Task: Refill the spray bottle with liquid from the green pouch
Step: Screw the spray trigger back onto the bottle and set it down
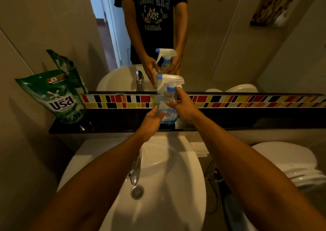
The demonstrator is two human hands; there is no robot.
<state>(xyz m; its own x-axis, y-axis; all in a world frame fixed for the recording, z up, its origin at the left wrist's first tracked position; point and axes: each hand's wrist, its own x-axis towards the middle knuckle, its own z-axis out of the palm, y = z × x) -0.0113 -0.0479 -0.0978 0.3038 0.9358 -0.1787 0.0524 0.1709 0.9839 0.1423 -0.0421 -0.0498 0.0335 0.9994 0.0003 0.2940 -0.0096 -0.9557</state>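
A clear spray bottle (167,105) with a white trigger head and blue collar stands upright on the dark ledge (109,125) behind the sink, its head still on. My right hand (183,105) wraps its neck and waist from the right. My left hand (151,119) is at its lower left side, fingers spread and touching or nearly touching the base. The green pouch (58,98), printed "USA", leans upright against the wall at the ledge's left end, well away from both hands.
A white sink (185,186) with a chrome tap (135,167) and drain lies below my arms. A mirror above the ledge reflects me and the bottle. A coloured tile strip (247,101) runs along the ledge. A white toilet (285,160) is at the right.
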